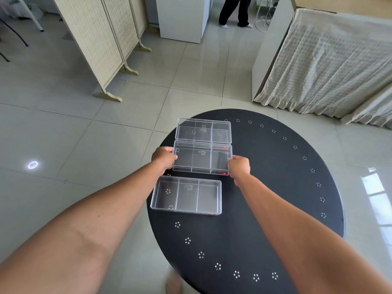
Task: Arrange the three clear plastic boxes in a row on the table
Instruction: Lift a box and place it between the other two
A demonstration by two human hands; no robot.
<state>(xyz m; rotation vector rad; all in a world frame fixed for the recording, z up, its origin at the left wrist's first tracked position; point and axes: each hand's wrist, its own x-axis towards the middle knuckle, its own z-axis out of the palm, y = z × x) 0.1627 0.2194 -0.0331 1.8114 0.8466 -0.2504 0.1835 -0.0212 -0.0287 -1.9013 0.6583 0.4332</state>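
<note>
Three clear plastic boxes with inner dividers lie on a round black table, one behind the other along its left side. The far box sits near the table's back edge. Right against it is the middle box, gripped at its left end by my left hand and at its right end by my right hand. The near box rests a short gap in front of the middle one, shifted a little left, with nothing touching it.
The table's left edge runs close beside the boxes. A folding wicker screen stands on the tiled floor at left, a cloth-covered piece of furniture at right. A person's legs show far back by a white cabinet.
</note>
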